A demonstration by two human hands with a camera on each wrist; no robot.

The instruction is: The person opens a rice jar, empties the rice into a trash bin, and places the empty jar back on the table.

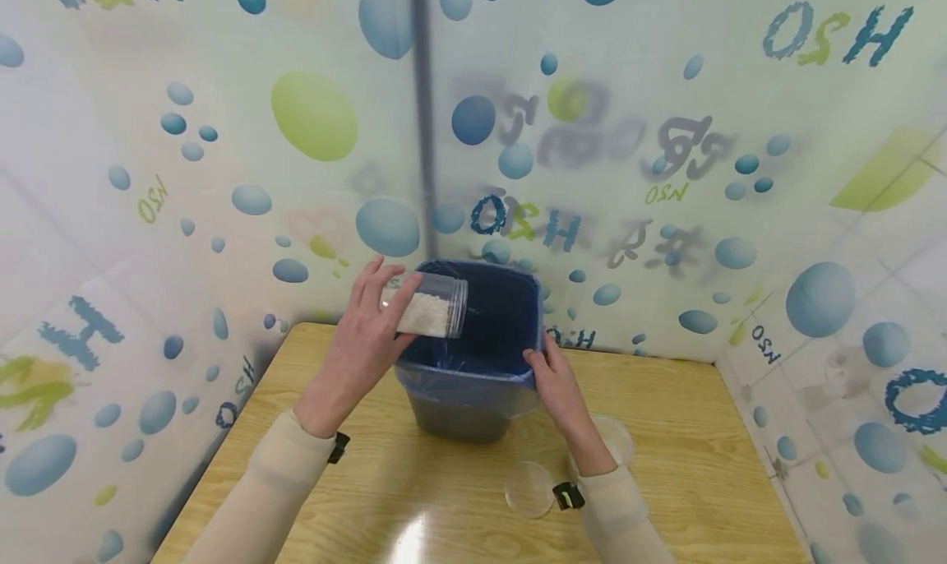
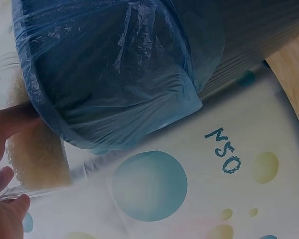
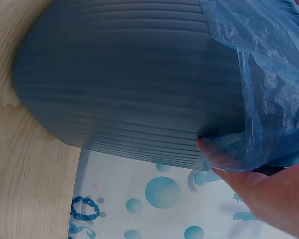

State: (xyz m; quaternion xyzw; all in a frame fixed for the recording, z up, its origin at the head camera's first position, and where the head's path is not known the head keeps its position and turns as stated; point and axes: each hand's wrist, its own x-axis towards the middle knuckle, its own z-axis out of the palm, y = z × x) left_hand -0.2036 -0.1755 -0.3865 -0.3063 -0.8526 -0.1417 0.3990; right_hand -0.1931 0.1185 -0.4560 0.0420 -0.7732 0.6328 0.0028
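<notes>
A clear, cylindrical, plastic-looking jar (image 1: 444,287) of white contents (image 1: 427,315), long axis nearly level, points mouth-first over the left rim of a dark, blue-lined plastic bin (image 1: 460,420). The left hand (image 1: 364,327), nearer, grasps the jar; the right hand (image 1: 556,381) grips the bin's right rim.

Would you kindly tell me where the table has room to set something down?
Bare table shows right of the clear discs, and in front of the bin, between the left sleeve and those discs. Crowded: beside the right sleeve.
</notes>
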